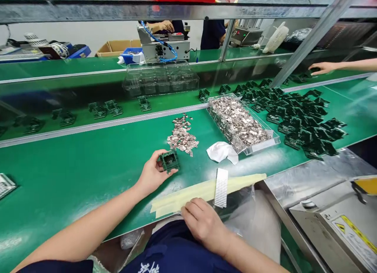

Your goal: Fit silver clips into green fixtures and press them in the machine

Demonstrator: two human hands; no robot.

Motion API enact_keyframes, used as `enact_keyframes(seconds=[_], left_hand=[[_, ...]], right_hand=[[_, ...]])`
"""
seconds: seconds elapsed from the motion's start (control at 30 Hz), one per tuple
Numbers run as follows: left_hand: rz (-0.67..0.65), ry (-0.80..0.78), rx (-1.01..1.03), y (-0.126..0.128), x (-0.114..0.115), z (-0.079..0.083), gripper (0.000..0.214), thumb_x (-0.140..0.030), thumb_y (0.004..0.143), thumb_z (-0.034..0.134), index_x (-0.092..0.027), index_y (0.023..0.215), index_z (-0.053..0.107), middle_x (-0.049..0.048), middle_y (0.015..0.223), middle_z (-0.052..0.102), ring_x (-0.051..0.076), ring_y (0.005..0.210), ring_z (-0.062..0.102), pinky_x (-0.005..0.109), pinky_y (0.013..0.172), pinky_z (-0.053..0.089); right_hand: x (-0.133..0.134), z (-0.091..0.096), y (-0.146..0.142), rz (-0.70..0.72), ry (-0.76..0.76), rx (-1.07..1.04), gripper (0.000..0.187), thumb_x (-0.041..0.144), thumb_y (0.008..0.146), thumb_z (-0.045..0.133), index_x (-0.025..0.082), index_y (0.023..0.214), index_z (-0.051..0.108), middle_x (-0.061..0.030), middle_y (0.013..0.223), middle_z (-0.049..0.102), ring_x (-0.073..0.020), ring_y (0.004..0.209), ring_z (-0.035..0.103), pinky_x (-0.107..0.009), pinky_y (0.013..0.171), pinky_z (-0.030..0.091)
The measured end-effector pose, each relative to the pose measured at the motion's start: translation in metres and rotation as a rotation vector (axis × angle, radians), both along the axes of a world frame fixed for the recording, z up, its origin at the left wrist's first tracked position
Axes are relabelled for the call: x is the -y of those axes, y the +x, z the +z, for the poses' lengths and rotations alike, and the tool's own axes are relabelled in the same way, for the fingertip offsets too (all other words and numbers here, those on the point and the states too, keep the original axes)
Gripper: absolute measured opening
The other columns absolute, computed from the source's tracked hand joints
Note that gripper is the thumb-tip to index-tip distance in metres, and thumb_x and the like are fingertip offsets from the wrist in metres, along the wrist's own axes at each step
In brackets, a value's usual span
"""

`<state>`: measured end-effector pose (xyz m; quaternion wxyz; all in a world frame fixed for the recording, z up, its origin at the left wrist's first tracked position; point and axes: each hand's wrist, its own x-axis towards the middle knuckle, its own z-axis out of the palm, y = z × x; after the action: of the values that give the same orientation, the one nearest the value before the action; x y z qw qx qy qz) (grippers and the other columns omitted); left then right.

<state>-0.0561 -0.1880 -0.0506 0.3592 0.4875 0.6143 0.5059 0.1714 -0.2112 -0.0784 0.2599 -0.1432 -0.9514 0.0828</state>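
My left hand (pixel 153 171) holds a dark green, square plastic part (pixel 171 161) with an open middle, gripped at its side between thumb and fingers just above the green bench. My right hand (pixel 204 224) rests by the bench's front edge, its fingers curled over; what they hold, if anything, is hidden. Beyond the held part lies a loose pile of small silvery metal pieces (pixel 183 136). Right of my right hand's fingers, a ribbed silvery strip (pixel 221 186) lies across yellow tape (pixel 182 198) along the bench edge.
A clear box (pixel 273 140) full of metal pieces stands right of the pile, with a crumpled white cloth (pixel 222 151) beside it. Many green parts (pixel 306 116) are heaped farther right. Several more sit on the belt (pixel 123 122) behind. A co-worker's hand (pixel 322 68) reaches in at right.
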Motion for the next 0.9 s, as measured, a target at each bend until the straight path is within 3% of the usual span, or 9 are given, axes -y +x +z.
enact_keyframes(seconds=[0.2,0.3,0.4,0.47,0.53,0.63,0.73,0.8,0.9], left_hand=[[-0.160,0.027,0.217,0.063,-0.025,-0.002,0.060,-0.029,0.061,0.083,-0.022,0.108,0.047,-0.0014,0.087,0.062,0.014,0.075,0.065,0.027,0.070,0.057],[-0.186,0.049,0.287,0.079,-0.030,-0.007,0.062,-0.028,0.060,0.084,-0.022,0.110,0.047,-0.0024,0.085,0.061,0.012,0.074,0.063,0.025,0.069,0.056],[-0.233,0.078,0.352,0.091,-0.029,-0.007,0.056,-0.027,0.065,0.082,-0.022,0.110,0.048,-0.0010,0.088,0.062,0.013,0.077,0.064,0.026,0.072,0.056],[-0.281,0.097,0.385,0.099,-0.025,-0.004,0.050,-0.026,0.070,0.079,-0.023,0.111,0.050,0.0002,0.092,0.063,0.013,0.079,0.064,0.025,0.073,0.056],[-0.313,0.115,0.399,0.106,-0.021,0.000,0.046,-0.024,0.074,0.076,-0.023,0.113,0.051,0.0003,0.093,0.062,0.012,0.079,0.063,0.023,0.071,0.056],[-0.310,0.130,0.394,0.116,-0.016,0.003,0.044,-0.024,0.077,0.073,-0.025,0.116,0.052,-0.0006,0.091,0.060,0.010,0.077,0.060,0.021,0.071,0.055],[-0.278,0.119,0.403,0.122,-0.013,0.000,0.042,-0.028,0.080,0.071,-0.025,0.117,0.051,-0.0003,0.091,0.059,0.009,0.075,0.059,0.021,0.071,0.055],[-0.274,0.102,0.414,0.123,-0.011,-0.004,0.041,-0.031,0.082,0.070,-0.024,0.117,0.051,0.0004,0.092,0.058,0.009,0.072,0.058,0.021,0.069,0.055],[-0.304,0.105,0.407,0.123,-0.009,-0.006,0.039,-0.029,0.084,0.068,-0.024,0.118,0.051,0.0010,0.093,0.059,0.009,0.074,0.058,0.019,0.068,0.053]], right_hand=[[0.008,-0.011,0.001,-0.072,-0.072,-0.123,0.032,0.009,0.096,0.036,0.013,0.083,0.065,-0.0080,0.070,0.058,-0.0188,0.062,0.051,-0.030,0.055,0.044],[0.011,-0.007,0.013,-0.146,-0.470,-0.288,0.026,0.020,0.097,0.046,0.016,0.081,0.066,-0.0067,0.073,0.062,-0.0167,0.064,0.057,-0.027,0.057,0.048],[0.013,0.007,0.030,-0.387,-0.954,-0.525,0.013,0.026,0.094,0.058,0.020,0.085,0.065,-0.0039,0.075,0.067,-0.0167,0.070,0.065,-0.027,0.064,0.053],[0.012,0.018,0.040,-0.557,-1.152,-0.700,0.009,0.028,0.093,0.060,0.021,0.089,0.064,-0.0039,0.078,0.070,-0.0183,0.072,0.069,-0.027,0.064,0.055],[0.009,0.028,0.046,-0.642,-1.173,-0.813,0.010,0.029,0.093,0.060,0.022,0.098,0.065,-0.0051,0.087,0.072,-0.0192,0.076,0.070,-0.028,0.065,0.056],[-0.001,0.036,0.051,-0.663,-0.938,-0.775,0.013,0.024,0.092,0.061,0.025,0.101,0.070,-0.0044,0.092,0.071,-0.0179,0.083,0.067,-0.029,0.073,0.054],[-0.009,0.036,0.052,-0.701,-0.788,-0.767,0.011,0.021,0.090,0.062,0.025,0.091,0.073,-0.0037,0.088,0.065,-0.0165,0.082,0.062,-0.027,0.072,0.050],[-0.013,0.034,0.050,-0.753,-0.807,-0.846,0.009,0.022,0.088,0.064,0.024,0.088,0.072,-0.0037,0.089,0.063,-0.0160,0.080,0.061,-0.026,0.067,0.049],[-0.014,0.033,0.045,-0.745,-0.981,-0.900,0.006,0.025,0.088,0.065,0.023,0.089,0.071,-0.0027,0.081,0.065,-0.0154,0.072,0.060,-0.026,0.064,0.049]])
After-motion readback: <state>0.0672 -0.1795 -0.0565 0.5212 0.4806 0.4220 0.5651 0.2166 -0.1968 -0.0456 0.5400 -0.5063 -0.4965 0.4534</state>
